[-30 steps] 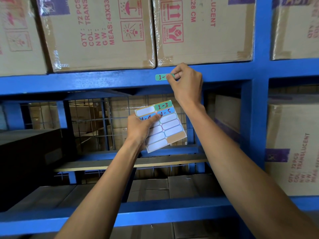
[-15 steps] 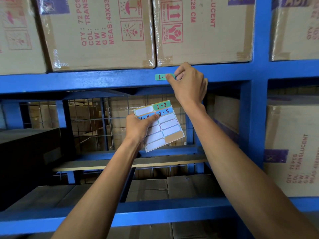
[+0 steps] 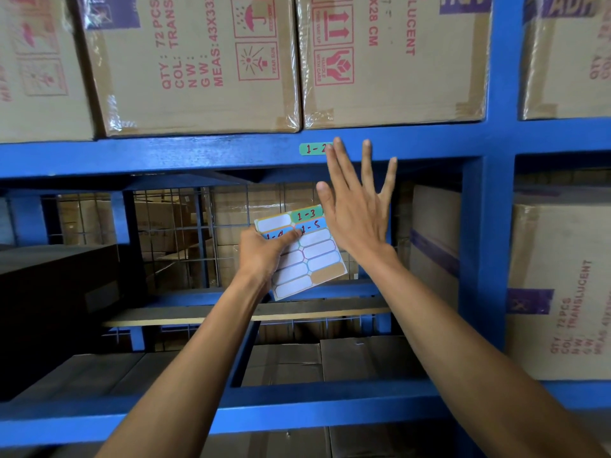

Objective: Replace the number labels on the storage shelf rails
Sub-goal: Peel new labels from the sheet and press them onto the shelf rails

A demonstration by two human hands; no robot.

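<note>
On the blue rail point(image 3: 198, 153), below the boxes point(image 3: 390, 61), a green label point(image 3: 312, 149) marked "1-2" is sitting flat. The right hand point(image 3: 358, 209) is spreading its fingers wide, its fingertips overlapping the label's right end. The left hand point(image 3: 264, 256) is pinching the sticker sheet point(image 3: 307, 256) lower down.

Both forearms bare, no sleeves in view. Left hand point(image 3: 261, 256), right hand point(image 3: 355, 213): no gloves, rings, watch.

Warehouse — blue racking point(image 3: 198, 153), stacked cartons point(image 3: 195, 64).
</note>
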